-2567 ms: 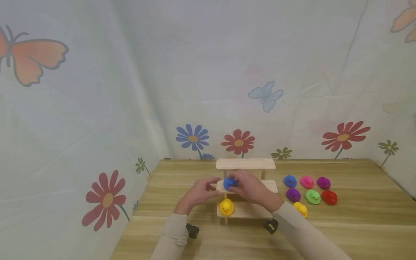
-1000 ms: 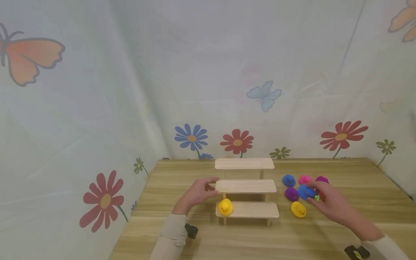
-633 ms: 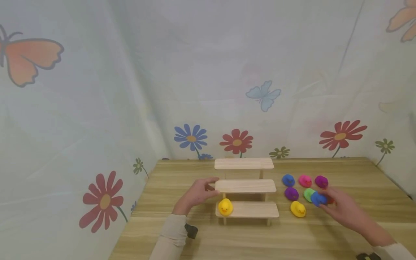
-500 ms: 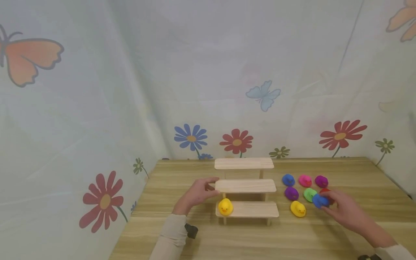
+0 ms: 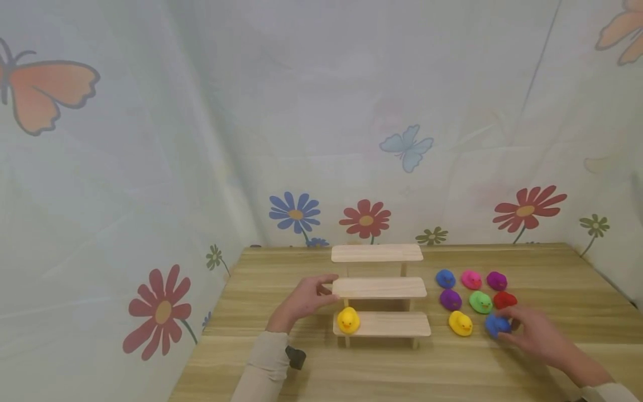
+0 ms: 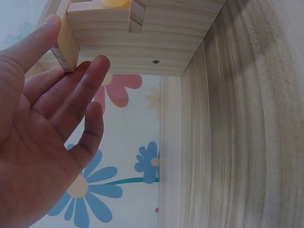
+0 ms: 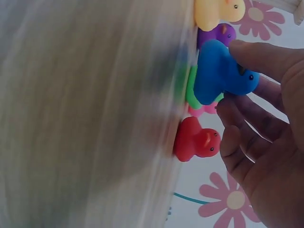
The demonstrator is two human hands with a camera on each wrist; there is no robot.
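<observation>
At the right of the head view, my right hand (image 5: 545,339) pinches a blue rubber duck (image 5: 494,325) between thumb and fingers, low over the table in front of the red duck (image 5: 504,300). The right wrist view shows the blue duck (image 7: 213,73) between the thumb and fingertips. My left hand (image 5: 305,300) grips the left end of the middle board of a three-tier wooden shelf (image 5: 382,287). In the left wrist view its thumb lies on one side of the board end (image 6: 67,45), fingers on the other. A yellow duck (image 5: 349,320) sits at the bottom tier's left end.
Right of the shelf, more ducks stand in rows on the wooden table (image 5: 382,368): blue (image 5: 445,278), pink (image 5: 471,280), purple (image 5: 497,281), another purple (image 5: 450,300), green (image 5: 480,302) and yellow (image 5: 460,323). A flower-printed curtain (image 5: 321,139) hangs behind.
My right hand has taken the blue duck off the middle tier, carried it right over the other ducks, then lowered it toward the front of the group. The left hand has stayed at the shelf.
</observation>
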